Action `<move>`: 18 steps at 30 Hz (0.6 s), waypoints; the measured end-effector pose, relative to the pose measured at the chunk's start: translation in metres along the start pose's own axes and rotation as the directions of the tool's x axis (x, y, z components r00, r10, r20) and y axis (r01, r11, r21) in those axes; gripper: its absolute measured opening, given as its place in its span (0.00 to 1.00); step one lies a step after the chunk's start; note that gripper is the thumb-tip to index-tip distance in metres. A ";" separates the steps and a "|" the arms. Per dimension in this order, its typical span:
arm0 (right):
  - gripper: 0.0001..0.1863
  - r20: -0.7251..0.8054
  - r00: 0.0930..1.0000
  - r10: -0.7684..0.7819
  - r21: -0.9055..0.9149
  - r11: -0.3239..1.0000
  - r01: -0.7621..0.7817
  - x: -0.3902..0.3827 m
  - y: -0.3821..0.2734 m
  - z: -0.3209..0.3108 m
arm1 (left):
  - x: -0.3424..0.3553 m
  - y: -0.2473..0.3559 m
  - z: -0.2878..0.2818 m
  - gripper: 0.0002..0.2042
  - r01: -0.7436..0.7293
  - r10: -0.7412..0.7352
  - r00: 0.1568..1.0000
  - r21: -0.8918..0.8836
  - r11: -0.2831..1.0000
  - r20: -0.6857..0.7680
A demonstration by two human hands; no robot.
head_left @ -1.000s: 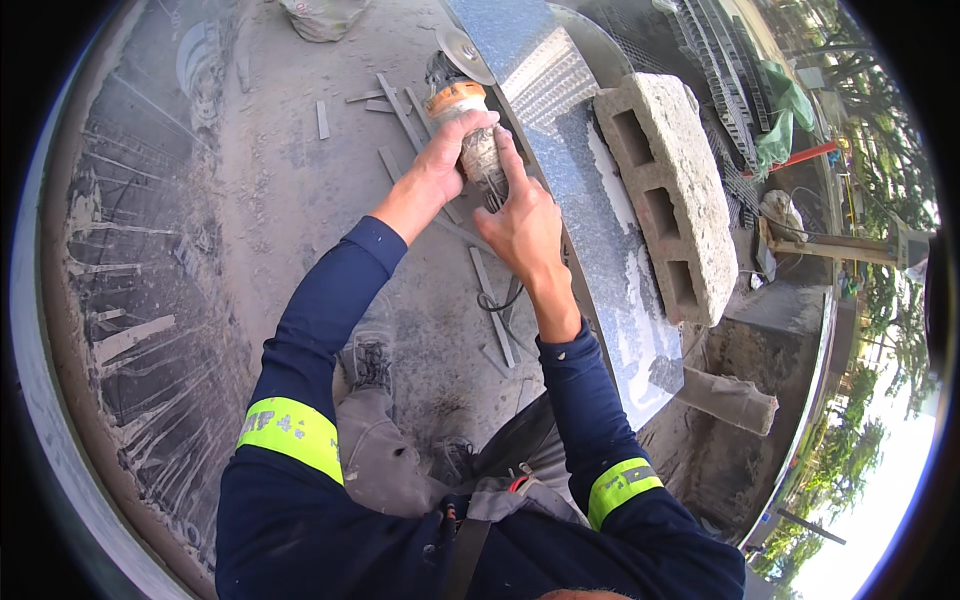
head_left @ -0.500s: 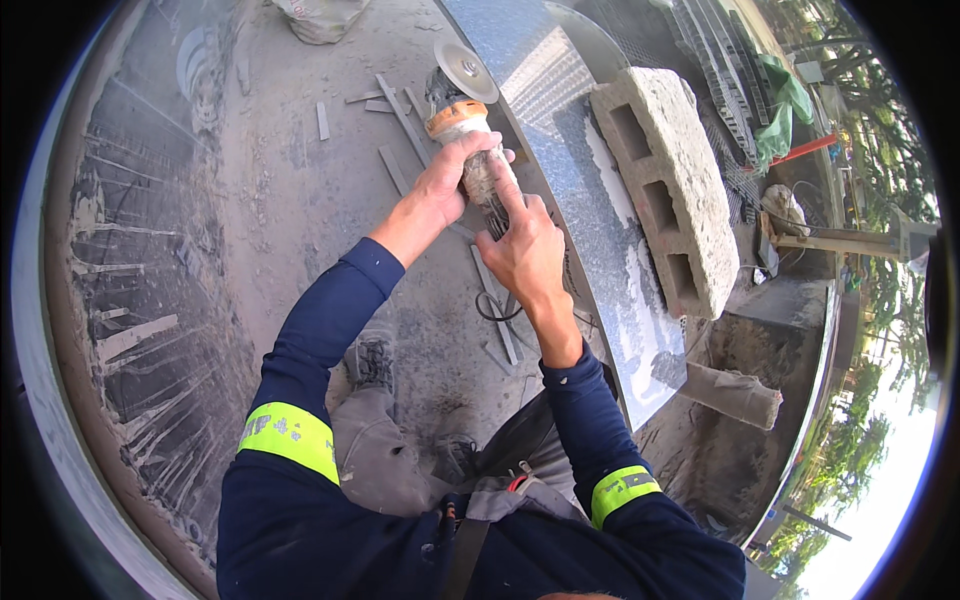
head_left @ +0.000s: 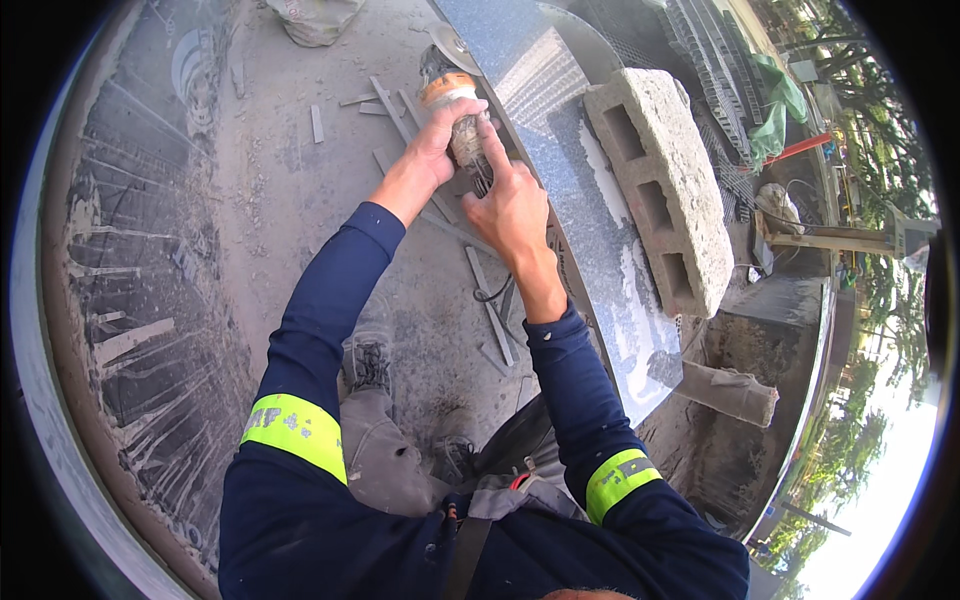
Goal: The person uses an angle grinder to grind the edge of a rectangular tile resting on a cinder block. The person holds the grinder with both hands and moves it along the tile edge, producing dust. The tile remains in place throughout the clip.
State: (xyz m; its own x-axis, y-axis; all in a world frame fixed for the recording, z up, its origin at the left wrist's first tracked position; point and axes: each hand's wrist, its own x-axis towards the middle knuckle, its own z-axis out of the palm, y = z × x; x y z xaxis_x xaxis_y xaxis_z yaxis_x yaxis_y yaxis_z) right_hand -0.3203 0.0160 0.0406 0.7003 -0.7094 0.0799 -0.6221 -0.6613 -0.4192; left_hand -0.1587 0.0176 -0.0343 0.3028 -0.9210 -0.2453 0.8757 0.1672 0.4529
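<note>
We see the grimy angle grinder (head_left: pixel 467 148) held beside the slab (head_left: pixel 573 190), its disc (head_left: pixel 455 47) close by the slab's edge — whether they touch, we cannot tell. The left hand (head_left: pixel 436 145) is clamped round its body below the orange collar; the right hand (head_left: pixel 512 205) wraps the rear, hiding much of it. We find a hollow concrete block (head_left: pixel 668 190) on the slab, thin strips (head_left: pixel 317 123) on the floor — and a sack (head_left: pixel 318 20) cut off above
</note>
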 end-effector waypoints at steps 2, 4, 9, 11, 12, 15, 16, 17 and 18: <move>0.51 -0.010 1.000 0.003 -0.009 1.000 -0.003 -0.004 0.001 -0.002 | -0.004 -0.001 0.002 0.18 -0.002 0.002 1.000 -0.004 1.000 0.007; 0.51 -0.005 1.000 0.006 -0.011 1.000 -0.006 -0.015 0.001 -0.006 | -0.015 -0.007 0.005 0.17 0.014 -0.014 1.000 -0.001 1.000 0.008; 0.53 0.006 1.000 0.002 0.016 1.000 -0.002 -0.054 0.009 -0.015 | -0.052 -0.031 0.012 0.16 0.062 -0.062 0.998 -0.047 0.997 0.012; 0.53 0.004 1.000 -0.002 0.028 1.000 0.002 -0.061 0.011 -0.017 | -0.058 -0.035 0.015 0.17 0.061 -0.061 0.998 -0.049 0.997 0.000; 0.53 0.002 1.000 -0.005 0.033 0.999 0.005 -0.062 0.011 -0.018 | -0.059 -0.035 0.015 0.17 0.068 -0.068 0.998 -0.042 0.997 0.008; 0.53 -0.001 1.000 -0.013 0.030 0.999 0.013 -0.056 0.010 -0.017 | -0.051 -0.035 0.009 0.17 0.050 -0.049 0.999 -0.018 0.999 0.016; 0.53 0.002 1.000 -0.013 0.031 0.999 0.013 -0.052 0.009 -0.016 | -0.045 -0.033 0.005 0.17 0.036 -0.036 0.999 -0.010 0.999 0.017; 0.53 0.005 1.000 -0.012 0.028 1.000 0.012 -0.046 0.010 -0.015 | -0.041 -0.030 0.006 0.17 0.030 -0.030 0.999 0.000 1.000 0.014; 0.53 0.009 1.000 -0.011 0.026 1.000 0.011 -0.041 0.010 -0.014 | -0.038 -0.027 0.005 0.17 0.023 -0.023 1.000 0.011 1.000 0.011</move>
State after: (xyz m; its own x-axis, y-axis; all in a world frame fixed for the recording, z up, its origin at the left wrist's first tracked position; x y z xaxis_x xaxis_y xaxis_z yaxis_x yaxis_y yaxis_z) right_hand -0.3600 0.0353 0.0461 0.7100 -0.7000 0.0767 -0.6051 -0.6622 -0.4418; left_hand -0.1959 0.0458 -0.0329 0.2787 -0.9283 -0.2462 0.8781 0.1425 0.4568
